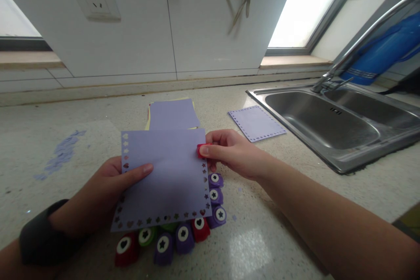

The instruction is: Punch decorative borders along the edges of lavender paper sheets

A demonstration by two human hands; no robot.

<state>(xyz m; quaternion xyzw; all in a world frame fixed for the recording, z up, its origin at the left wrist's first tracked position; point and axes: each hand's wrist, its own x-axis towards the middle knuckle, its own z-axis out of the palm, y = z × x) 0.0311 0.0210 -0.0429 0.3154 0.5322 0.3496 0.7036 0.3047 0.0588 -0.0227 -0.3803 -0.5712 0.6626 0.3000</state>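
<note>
A purple sheet of paper (164,170) is held up over the counter, with small hearts, stars and other shapes cut along its left, bottom and lower right edges. My left hand (118,179) grips its left side, thumb on top and fingers underneath. At the right edge my right hand (229,151) is closed on a red craft punch (201,150), thumb pressing on it. The punch sits over the paper's edge, above the cut shapes. Below the sheet lie several craft punches, among them a purple one (163,247), a red one (125,247) and a green one (146,235), partly covered.
Behind the sheet lies a stack of plain paper (173,111). Further right, a finished-looking punched sheet (256,122) rests beside the steel sink (315,118) with its faucet (328,76). Purple paper cut-outs (62,155) are scattered at left. A tiled wall stands behind.
</note>
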